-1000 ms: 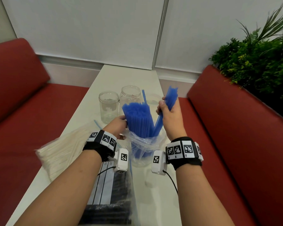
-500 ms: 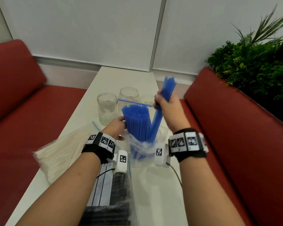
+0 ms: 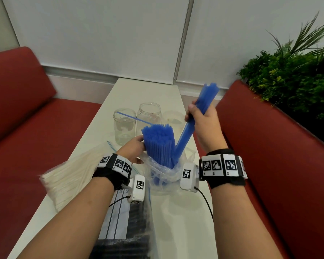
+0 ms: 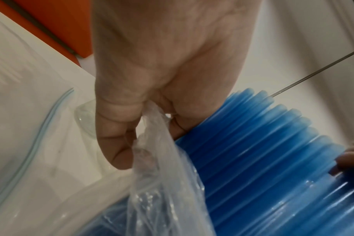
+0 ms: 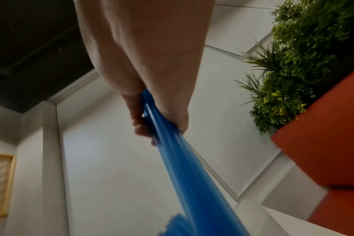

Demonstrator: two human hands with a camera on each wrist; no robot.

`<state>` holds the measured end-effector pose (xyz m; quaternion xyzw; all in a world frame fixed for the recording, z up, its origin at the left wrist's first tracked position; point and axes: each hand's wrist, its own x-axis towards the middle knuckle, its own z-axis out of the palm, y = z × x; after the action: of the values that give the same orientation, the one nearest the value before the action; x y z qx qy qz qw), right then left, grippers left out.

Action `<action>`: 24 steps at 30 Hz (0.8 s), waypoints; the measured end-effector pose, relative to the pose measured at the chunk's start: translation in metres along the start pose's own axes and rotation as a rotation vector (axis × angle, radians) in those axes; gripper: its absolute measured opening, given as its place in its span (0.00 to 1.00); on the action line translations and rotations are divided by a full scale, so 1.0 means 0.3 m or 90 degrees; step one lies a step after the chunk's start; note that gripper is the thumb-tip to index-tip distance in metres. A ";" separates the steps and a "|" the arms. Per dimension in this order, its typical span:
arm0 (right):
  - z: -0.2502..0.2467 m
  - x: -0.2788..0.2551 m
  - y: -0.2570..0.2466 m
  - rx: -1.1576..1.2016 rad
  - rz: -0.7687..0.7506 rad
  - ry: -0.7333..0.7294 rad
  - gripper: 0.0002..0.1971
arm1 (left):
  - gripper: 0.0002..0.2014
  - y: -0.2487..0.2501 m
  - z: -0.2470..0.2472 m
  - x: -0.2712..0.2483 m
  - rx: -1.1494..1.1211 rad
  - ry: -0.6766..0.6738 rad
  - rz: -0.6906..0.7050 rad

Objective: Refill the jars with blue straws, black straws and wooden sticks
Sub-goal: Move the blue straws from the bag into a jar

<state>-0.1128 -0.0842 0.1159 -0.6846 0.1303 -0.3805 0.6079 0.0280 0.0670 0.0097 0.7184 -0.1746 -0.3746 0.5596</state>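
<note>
A thick bundle of blue straws (image 3: 158, 143) stands upright in a crumpled clear plastic bag (image 3: 163, 174) on the white table (image 3: 150, 90). My left hand (image 3: 133, 149) grips the bundle and the bag's edge from the left; the left wrist view shows its fingers (image 4: 115, 127) curled round the bag (image 4: 162, 167) and the straws (image 4: 262, 143). My right hand (image 3: 201, 122) grips a smaller bunch of blue straws (image 3: 206, 100), tilted up to the right, its lower ends still at the bag's mouth. In the right wrist view this hand (image 5: 151, 103) holds the bunch (image 5: 184, 167). Behind stand three clear jars (image 3: 124, 128) (image 3: 149, 113) (image 3: 173, 118).
One loose blue straw (image 3: 133, 118) lies slanted across the left jar's mouth. A bag of pale wooden sticks (image 3: 71, 176) lies at the left, a bag of black straws (image 3: 123, 240) near me. Red benches (image 3: 279, 174) flank the narrow table; plants (image 3: 292, 81) stand at the right.
My right hand has drawn its bunch of straws up and to the right, away from the main bundle. A single straw tipped over to the left onto the jar.
</note>
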 end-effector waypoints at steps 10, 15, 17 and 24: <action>-0.003 0.238 -0.228 0.095 -0.227 0.065 0.05 | 0.21 0.000 -0.018 0.014 0.022 0.005 0.000; 0.073 0.406 0.024 -0.026 -0.148 0.123 0.05 | 0.17 -0.009 -0.033 0.037 0.024 -0.006 0.007; 0.094 0.460 0.159 -0.058 -0.092 0.119 0.09 | 0.17 -0.010 -0.043 0.046 0.026 -0.015 0.007; 0.095 0.572 0.413 -0.101 0.013 0.094 0.04 | 0.16 -0.014 -0.054 0.069 0.040 -0.012 0.007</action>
<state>0.0580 -0.2013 0.0634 -0.6993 0.2113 -0.4118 0.5447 0.0528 0.0654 0.0003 0.7312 -0.1951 -0.3725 0.5371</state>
